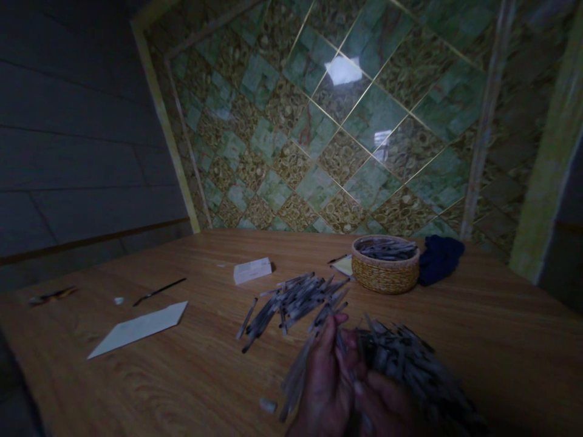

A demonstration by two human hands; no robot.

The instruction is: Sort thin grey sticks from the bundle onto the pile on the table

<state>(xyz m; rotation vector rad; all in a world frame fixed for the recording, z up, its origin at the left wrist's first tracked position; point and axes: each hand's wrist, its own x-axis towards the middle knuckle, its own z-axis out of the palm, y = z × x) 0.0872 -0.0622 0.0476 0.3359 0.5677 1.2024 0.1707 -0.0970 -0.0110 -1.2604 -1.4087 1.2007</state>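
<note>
Your left hand (321, 373) and right hand (385, 397) grasp a slim pen-like stick (341, 345) in front of the wicker basket (385, 277), which holds similar sticks (387, 249), while a white box (252, 271) lies left of it.

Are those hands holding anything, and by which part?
Apparently a slim, greyish, pen-like stick: the left hand holds it toward its far end. The right hand is at its nearer part; its grip is unclear.

A lone head-worn camera looks forward and down across the table (204, 391) toward a tiled wall (314, 152) filling the upper frame; the left hand (321, 371) and right hand (389, 399) sit close, bottom centre-right, though dimness makes the tilt hard to judge.
</note>
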